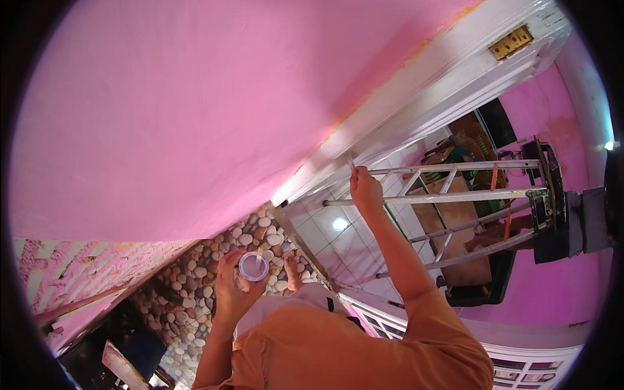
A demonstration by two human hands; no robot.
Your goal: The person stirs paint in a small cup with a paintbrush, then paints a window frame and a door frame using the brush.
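The cup (253, 267) is small, round and pale lilac, held mouth up in the left hand (233, 286). A slim, pale stick (259, 256) leans in it, its upper part reaching past the rim. In the right hand (366, 192), the tool (351, 163) shows only a short, pale tip (the fingers hide the rest). That tip points toward the white frame (422, 91), which runs slantwise, ragged orange along one edge; contact is unclear.

Pink walls (162, 117) rise beside pebble-patterned flooring (188, 299) and glossy pale tiles (325, 244).
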